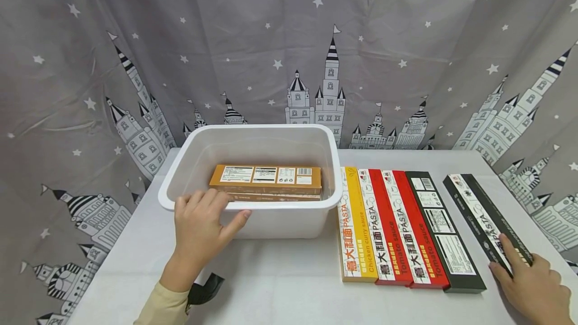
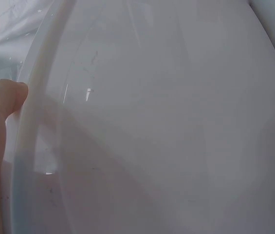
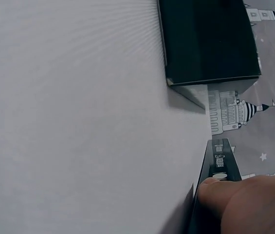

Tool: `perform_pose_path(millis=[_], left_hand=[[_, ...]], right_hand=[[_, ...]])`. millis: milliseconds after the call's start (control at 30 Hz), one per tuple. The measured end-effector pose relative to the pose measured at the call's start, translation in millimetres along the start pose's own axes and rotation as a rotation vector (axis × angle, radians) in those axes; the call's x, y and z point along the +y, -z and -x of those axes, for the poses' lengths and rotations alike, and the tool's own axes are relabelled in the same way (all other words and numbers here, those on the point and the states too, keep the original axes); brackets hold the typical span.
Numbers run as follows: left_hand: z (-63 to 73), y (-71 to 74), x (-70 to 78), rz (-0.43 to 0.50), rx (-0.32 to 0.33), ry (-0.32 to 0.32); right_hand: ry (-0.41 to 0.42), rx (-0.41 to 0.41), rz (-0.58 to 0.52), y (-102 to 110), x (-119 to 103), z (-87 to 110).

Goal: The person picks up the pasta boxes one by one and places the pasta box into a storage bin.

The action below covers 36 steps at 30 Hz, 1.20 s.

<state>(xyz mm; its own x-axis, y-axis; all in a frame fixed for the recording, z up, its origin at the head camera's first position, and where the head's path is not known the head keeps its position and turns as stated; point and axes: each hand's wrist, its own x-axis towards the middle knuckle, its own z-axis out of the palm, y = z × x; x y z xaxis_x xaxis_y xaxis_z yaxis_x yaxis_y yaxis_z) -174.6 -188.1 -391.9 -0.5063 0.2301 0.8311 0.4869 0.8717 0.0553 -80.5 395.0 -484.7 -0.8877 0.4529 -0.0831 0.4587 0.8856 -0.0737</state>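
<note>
My left hand (image 1: 198,229) grips the near rim of a white plastic bin (image 1: 289,219), its fingers hooked over the edge. In the left wrist view the thumb (image 2: 13,97) lies along the rim. Brown pasta boxes (image 1: 266,175) lie stacked inside the bin. At the far right, my right hand (image 1: 535,285) holds the near end of a black pasta box (image 1: 478,214), thumb on its left side and index finger on top. The right wrist view shows the thumb (image 3: 220,192) against that box; the fingers beyond are hidden.
Right of the bin lie a yellow pasta box (image 1: 358,224), two red pasta boxes (image 1: 397,229) and another black box (image 1: 444,229), side by side on the white table (image 1: 280,285). A grey castle-print curtain (image 1: 253,39) hangs behind. A black strap (image 1: 205,289) is at my left wrist.
</note>
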Motion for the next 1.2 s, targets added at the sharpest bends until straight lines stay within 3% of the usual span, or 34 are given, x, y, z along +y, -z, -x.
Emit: perform_pose_path(millis=[267,567,667,867,1133,1200], left_hand=[[0.0,0.1,-0.4,0.004,-0.011,-0.006],[0.2,-1.7,-0.2,0.001,0.004,-0.011],[0.5,-0.8,-0.5,-0.004,-0.001,-0.006],[1.4,0.3,-1.5,-0.005,-0.026,0.003],[0.3,0.4,-0.5,0.002,-0.017,-0.002],[0.0,0.3,0.0,0.003,-0.015,-0.004]], right_hand=[[-0.034,-0.022,0.039,-1.3,0.9,-3.8],[0.01,0.024,0.042,6.5,1.0,-4.0],[0.063,0.073,0.008,13.1,0.3,-5.7],[0.273,0.244,-0.103,32.0,2.6,-11.6],[0.441,0.34,-0.095,61.5,-13.9,-21.0],[0.456,0.333,-0.082,70.0,-22.4,-22.8]])
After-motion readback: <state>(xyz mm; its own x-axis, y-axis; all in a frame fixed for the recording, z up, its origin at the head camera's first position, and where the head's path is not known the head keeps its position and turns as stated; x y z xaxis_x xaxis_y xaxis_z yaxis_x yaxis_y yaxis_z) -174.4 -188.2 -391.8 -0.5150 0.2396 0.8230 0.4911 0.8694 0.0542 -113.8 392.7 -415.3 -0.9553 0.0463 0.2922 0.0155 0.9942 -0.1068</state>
